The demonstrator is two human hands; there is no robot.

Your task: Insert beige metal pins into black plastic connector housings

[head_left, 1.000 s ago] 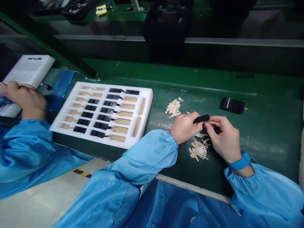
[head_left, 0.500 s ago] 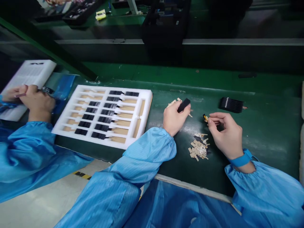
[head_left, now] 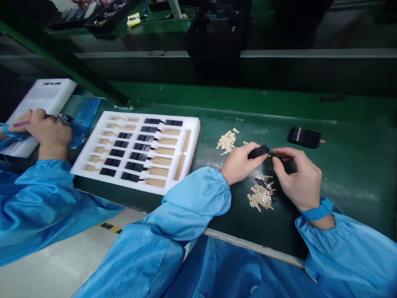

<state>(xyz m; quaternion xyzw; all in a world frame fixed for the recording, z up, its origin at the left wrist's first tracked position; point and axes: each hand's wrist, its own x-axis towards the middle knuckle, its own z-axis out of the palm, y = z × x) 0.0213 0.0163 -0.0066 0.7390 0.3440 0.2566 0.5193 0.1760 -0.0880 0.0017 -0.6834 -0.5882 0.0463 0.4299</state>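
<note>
My left hand [head_left: 239,164] is closed around a small oblong black part [head_left: 258,152], whose tip points toward my right hand. My right hand [head_left: 297,177] pinches a small black and yellow piece [head_left: 269,156], mostly hidden by the fingertips, right at the tip of the black part. Whether the two touch I cannot tell. Just below the hands lies a loose pile of small flat beige tabs [head_left: 261,196] with a few black bits among them. Behind my left hand is a second pile of beige tabs [head_left: 226,141].
A white foam tray [head_left: 165,190] with rows of black parts stands left of my left arm. A ribbed black block [head_left: 304,137] lies behind my right hand. At far left, a co-worker's hands [head_left: 51,132] work beside another white foam tray [head_left: 58,89] and blue film [head_left: 85,120].
My left hand has moved right with the black part, bringing its tip up to the piece in my right hand and uncovering the rear tab pile. The right hand has barely moved.
</note>
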